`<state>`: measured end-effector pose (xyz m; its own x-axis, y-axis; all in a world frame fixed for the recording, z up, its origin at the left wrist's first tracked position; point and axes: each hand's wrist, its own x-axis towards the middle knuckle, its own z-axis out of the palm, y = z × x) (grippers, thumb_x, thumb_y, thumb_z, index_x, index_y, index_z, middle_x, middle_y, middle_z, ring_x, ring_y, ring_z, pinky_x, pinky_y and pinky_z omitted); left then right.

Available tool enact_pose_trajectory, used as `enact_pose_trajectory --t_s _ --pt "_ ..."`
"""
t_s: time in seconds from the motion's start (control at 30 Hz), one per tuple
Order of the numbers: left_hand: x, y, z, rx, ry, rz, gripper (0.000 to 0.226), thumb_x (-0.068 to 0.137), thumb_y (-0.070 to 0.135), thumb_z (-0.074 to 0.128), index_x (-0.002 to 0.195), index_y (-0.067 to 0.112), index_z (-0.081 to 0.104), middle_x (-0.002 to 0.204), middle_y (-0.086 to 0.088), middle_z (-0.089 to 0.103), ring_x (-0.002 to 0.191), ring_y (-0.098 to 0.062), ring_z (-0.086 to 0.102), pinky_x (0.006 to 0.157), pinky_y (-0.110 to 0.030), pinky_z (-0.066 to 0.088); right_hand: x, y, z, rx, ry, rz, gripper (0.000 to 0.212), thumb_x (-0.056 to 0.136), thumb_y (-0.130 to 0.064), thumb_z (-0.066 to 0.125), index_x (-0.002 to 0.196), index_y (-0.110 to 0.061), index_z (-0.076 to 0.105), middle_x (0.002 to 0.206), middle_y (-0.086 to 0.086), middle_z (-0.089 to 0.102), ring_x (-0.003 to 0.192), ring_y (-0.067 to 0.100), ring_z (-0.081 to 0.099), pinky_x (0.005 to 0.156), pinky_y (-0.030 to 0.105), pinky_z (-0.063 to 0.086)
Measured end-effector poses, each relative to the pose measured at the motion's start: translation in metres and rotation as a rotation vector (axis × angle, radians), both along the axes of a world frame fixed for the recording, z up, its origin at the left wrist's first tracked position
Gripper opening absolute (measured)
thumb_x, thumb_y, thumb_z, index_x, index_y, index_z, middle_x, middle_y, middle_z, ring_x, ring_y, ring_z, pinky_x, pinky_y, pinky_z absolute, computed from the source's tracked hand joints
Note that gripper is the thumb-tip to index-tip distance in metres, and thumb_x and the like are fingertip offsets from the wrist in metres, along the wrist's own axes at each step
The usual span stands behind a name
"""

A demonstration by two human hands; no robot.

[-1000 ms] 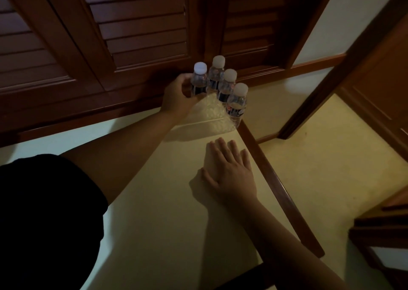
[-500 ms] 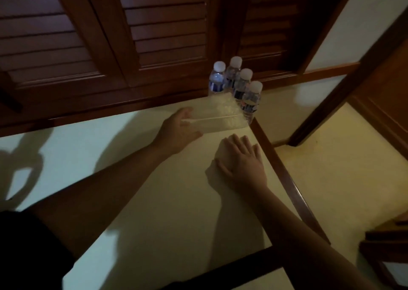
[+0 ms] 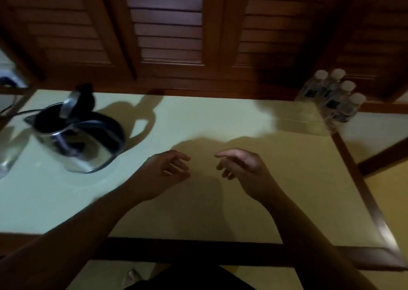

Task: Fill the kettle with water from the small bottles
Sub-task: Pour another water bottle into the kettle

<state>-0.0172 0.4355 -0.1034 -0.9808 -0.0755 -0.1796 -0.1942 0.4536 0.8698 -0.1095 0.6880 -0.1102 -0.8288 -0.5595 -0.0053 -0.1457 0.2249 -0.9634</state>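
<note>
A steel kettle [image 3: 75,135] with its lid flipped up stands at the left of the pale table [image 3: 220,212]. Several small water bottles [image 3: 331,95] with white caps are bunched at the table's far right corner. My left hand [image 3: 163,170] and my right hand [image 3: 245,166] hover over the middle of the table, fingers loosely curled and apart, holding nothing. Both are far from the bottles and to the right of the kettle.
Dark louvred wooden doors [image 3: 167,25] run along the back of the table. The table has a dark wooden rim [image 3: 357,179]. A cord [image 3: 13,111] leads off from the kettle to the left. A clear object [image 3: 8,157] lies at the left edge.
My left hand pulled back from the bottles and both hands lifted off the table to its middle. The view swung left, bringing the kettle into sight.
</note>
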Motion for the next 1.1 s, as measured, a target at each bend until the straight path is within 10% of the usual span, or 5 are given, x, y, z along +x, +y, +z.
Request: enact_pose_trajectory --t_s 0.47,0.73,0.97,1.1 --pt "0.179 -0.203 0.025 0.071 0.105 0.092 0.037 0.082 0.029 0.082 0.116 0.021 0.071 0.099 -0.002 0.075 0.091 -0.028 0.072 0.085 -0.034 0.056 0.15 -0.247 -0.001 -0.069 -0.137 0.217 0.015 0.1 -0.017 0.07 0.112 -0.021 0.078 0.084 0.002 0.077 0.071 0.01 0.067 0.071 0.027 0.055" --pt "0.258 -0.323 0.047 -0.052 0.253 0.287 0.022 0.088 0.007 0.077 0.106 0.019 0.073 0.084 -0.005 0.068 0.073 -0.016 0.062 0.076 -0.03 0.052 0.224 -0.377 -0.031 -0.156 -0.146 0.196 0.022 0.095 -0.026 0.071 0.117 -0.029 0.075 0.086 0.007 0.075 0.074 0.016 0.064 0.076 0.036 0.051" --pt "0.265 -0.394 0.08 -0.567 0.516 0.338 0.019 0.088 0.016 0.076 0.106 0.014 0.07 0.099 0.0 0.068 0.087 -0.015 0.066 0.076 -0.029 0.054 0.238 -0.474 -0.023 -0.103 0.048 0.143 0.048 0.093 -0.017 0.082 0.135 -0.029 0.063 0.111 -0.013 0.07 0.095 0.005 0.067 0.085 0.013 0.05" --pt "0.244 -0.424 0.09 -0.929 0.509 0.219 0.037 0.092 0.037 0.069 0.124 0.02 0.066 0.111 0.002 0.066 0.1 -0.02 0.057 0.084 -0.038 0.049 0.228 -0.522 -0.03 -0.015 0.157 0.121 0.08 0.085 -0.031 0.089 0.153 -0.033 0.046 0.139 -0.012 0.062 0.118 0.009 0.063 0.097 0.031 0.057"
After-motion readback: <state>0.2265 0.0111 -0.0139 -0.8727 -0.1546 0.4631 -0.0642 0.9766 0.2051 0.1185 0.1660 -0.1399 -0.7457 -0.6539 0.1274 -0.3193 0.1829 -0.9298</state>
